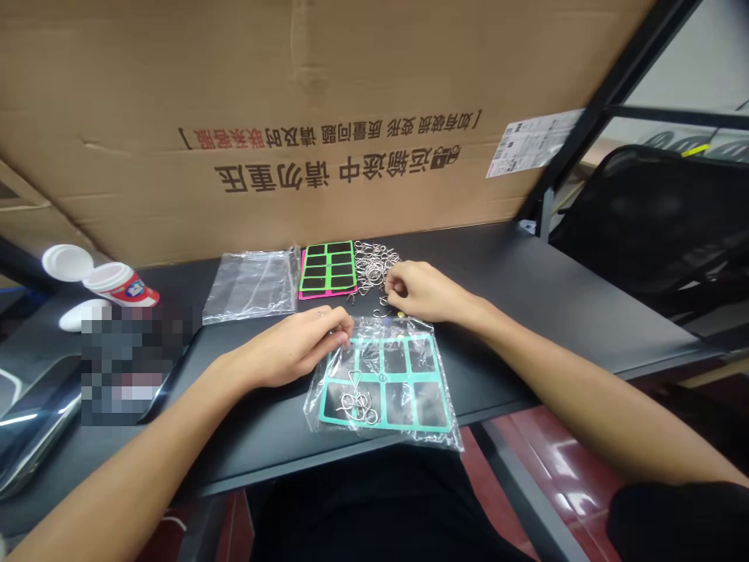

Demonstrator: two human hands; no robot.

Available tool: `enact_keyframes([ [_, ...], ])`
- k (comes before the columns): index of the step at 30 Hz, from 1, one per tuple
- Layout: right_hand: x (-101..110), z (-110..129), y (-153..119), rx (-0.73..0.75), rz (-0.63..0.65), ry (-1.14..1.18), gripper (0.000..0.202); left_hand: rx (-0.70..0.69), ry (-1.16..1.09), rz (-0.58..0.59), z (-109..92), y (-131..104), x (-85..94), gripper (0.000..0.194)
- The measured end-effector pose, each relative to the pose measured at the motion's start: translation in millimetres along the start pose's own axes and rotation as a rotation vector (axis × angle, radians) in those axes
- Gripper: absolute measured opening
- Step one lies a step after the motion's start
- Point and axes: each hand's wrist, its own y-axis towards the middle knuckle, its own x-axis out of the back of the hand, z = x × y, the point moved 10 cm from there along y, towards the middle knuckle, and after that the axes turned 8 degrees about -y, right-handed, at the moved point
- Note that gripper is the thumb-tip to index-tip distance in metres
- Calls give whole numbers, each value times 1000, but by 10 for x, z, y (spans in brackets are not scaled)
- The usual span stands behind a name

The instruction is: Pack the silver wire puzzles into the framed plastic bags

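Note:
A clear plastic bag (403, 441) lies near the table's front edge, with a teal-framed card of dark panels (383, 378) and several bent metal wire pieces (358, 406) inside. My left hand (319, 341) is closed at the bag's upper left corner, thumb and fingers pinching the film. Beyond the bag is a loose pile of shiny wire rings and loops (374, 269). My right hand (422, 290) is at the right side of this pile, its fingers curled into a pinch; what is between the fingertips is hidden. A small yellowish bit (401, 314) lies just below it.
Green- and pink-framed cards (328, 267) are stacked left of the pile, beside flat clear bags (251, 285). Farther left are a red-and-white tub (126, 285) with an open lid and a dark glossy object (35, 421). A large cardboard sheet (351, 62) stands along the back.

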Motion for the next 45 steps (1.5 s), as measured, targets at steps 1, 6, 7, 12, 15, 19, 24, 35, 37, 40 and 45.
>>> enact_keyframes([
  [1, 37, 14, -5, 19, -21, 16, 8, 0, 1, 0, 0, 0, 0, 23],
  [6, 65, 179, -40, 205, 12, 28, 14, 1, 10, -3, 1, 0, 1, 23],
  [7, 45, 180, -42, 214, 35, 24, 12, 4, 11, -2, 4, 0, -2, 23],
  [12, -10, 38, -30, 105, 99, 127, 11, 5, 15, 4, 9, 0, -13, 24],
  [15, 99, -7, -37, 22, 16, 309, 13, 10, 23, 1, 13, 1, -7, 25],
  [19, 157, 208, -85, 86, 61, 600, 25, 6, 19, 8, 3, 3, -9, 26],
  [24, 82, 436, -149, 261, 231, 625, 29, 1, 15, 7, 5, 5, -13, 25],
  [35, -28, 361, -129, 426, 169, 218, 11, -32, -1, 57, -73, -11, -51, 23],
  [37, -55, 362, -125, 417, 178, 179, 11, -41, -11, 65, -95, -12, -57, 23],
  [40, -32, 338, -119, 383, 179, 155, 12, -35, -18, 68, -99, -8, -59, 23],
  [45, 101, 241, -163, 332, 252, 214, 17, -31, -5, 59, -106, 1, -53, 24],
])
